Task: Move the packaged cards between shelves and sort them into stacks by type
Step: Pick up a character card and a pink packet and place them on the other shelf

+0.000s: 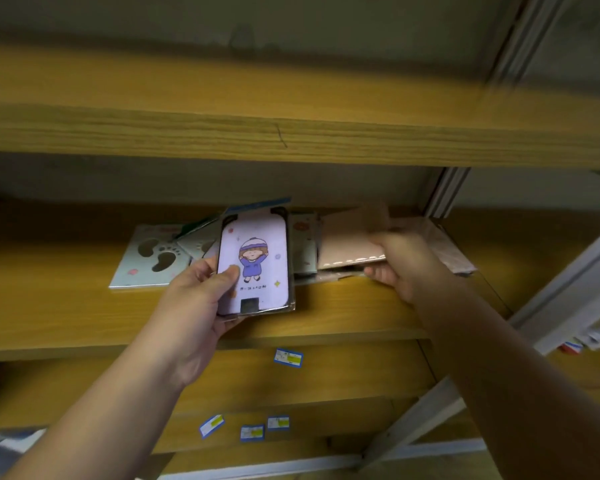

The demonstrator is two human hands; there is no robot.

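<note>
My left hand (196,299) grips a small stack of packaged cards; its top card (260,258) is lilac with a cartoon child in a purple coat, and my thumb lies across its front. On the right, my right hand (400,263) pinches a pale pink packaged card (347,244) lying on the middle wooden shelf (66,306), thumb on top and fingers under its front edge. Between the hands lies a pile of other cards (305,247), partly hidden. A light blue card with footprint cut-outs (149,261) lies flat to the left.
An upper wooden shelf (291,133) overhangs the cards closely. White metal uprights (444,192) stand at the right. Below, lower shelf fronts carry small blue price labels (288,357). More clear-wrapped packets (454,251) lie right of my right hand.
</note>
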